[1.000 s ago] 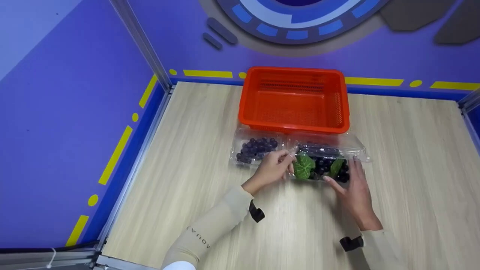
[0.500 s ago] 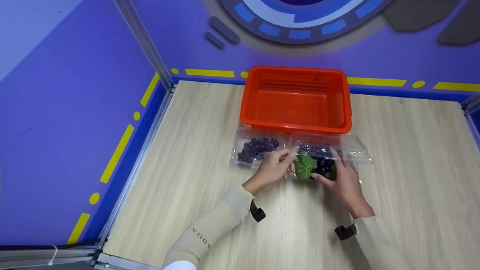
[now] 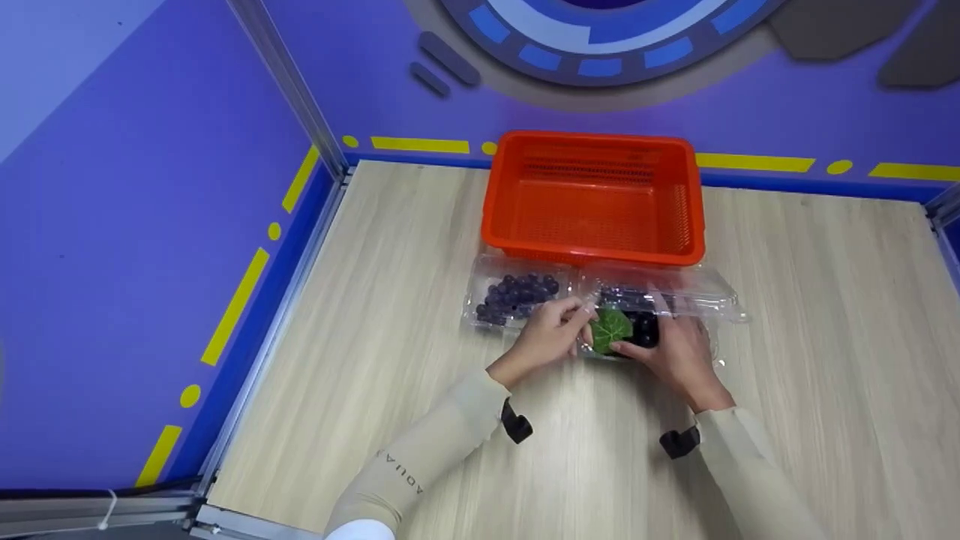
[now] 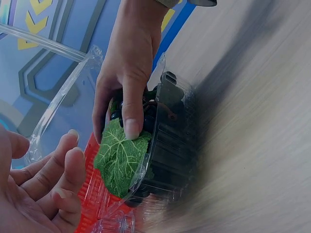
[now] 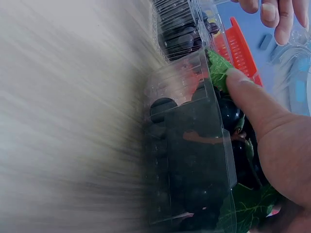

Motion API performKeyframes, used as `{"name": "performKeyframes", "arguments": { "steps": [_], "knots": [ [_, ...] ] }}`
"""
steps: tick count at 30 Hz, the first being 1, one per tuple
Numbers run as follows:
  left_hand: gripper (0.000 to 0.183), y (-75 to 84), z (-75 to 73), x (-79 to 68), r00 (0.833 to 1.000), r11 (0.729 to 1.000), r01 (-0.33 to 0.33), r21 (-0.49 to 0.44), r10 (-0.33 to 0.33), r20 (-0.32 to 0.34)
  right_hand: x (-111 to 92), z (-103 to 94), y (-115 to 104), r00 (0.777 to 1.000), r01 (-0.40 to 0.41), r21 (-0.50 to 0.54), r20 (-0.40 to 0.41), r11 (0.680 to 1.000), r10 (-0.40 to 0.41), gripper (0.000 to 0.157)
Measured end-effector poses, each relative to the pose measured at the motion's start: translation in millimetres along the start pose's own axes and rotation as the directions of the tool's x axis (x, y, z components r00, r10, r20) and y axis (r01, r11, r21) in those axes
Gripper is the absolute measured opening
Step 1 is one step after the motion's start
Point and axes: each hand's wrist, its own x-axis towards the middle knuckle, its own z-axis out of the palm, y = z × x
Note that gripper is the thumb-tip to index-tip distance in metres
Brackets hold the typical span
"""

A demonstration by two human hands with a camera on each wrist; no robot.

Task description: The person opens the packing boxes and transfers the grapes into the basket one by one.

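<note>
In the head view, a clear plastic clamshell box (image 3: 720,351) with its lid (image 3: 705,289) raised holds a bunch of dark grapes (image 3: 643,328) with green leaves. My right hand (image 3: 682,356) grips this bunch from above. Its thumb lies on the front leaf (image 4: 119,160) in the left wrist view, the fingers on the far side. At the box's left end is my left hand (image 3: 551,334); its fingers (image 4: 63,172) are loosely bent with nothing between them. Behind that hand, a second clear box (image 3: 476,292) contains purple grapes (image 3: 521,292).
A red plastic basket (image 3: 592,251) stands behind both boxes, against the back wall. Light wood tabletop (image 3: 390,300) surrounds them, bounded by a blue panel (image 3: 150,225) on the left. The raised lid leans near the basket's front.
My right hand has moved leftward from the right end of the box onto the middle of the bunch, its thumb reaching the front leaf. My left hand has stayed nearly still.
</note>
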Motion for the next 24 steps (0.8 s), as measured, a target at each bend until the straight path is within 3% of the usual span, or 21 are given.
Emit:
{"name": "performKeyframes", "arguments": {
  "steps": [4, 10, 16, 24],
  "knots": [
    [0.034, -0.3, 0.1, -0.3, 1.0, 1.0, -0.012, -0.004, 0.012, 0.01, 2.6, 1.4, -0.2, 1.0, 0.004, 0.021, 0.01, 1.0, -0.004, 0.115],
    [0.035, -1.0, 0.7, -1.3, 0.999, 0.999, -0.021, -0.033, 0.022, 0.026, 5.1, 0.1, -4.3, 0.996, -0.046, 0.059, 0.077, 0.997, 0.041, 0.104],
    [0.036, -2.6, 1.0, -2.0, 1.0, 0.999, -0.006, -0.036, 0.007, 0.03, 6.8, -3.6, -10.6, 0.988, -0.09, 0.005, 0.124, 0.996, 0.089, 0.103],
    [0.038, -2.9, 1.9, -2.1, 0.999, 0.999, 0.002, -0.05, 0.0, 0.034, 6.6, -3.0, -10.9, 0.993, -0.043, 0.039, 0.108, 0.998, 0.039, 0.092]
  ]
}}
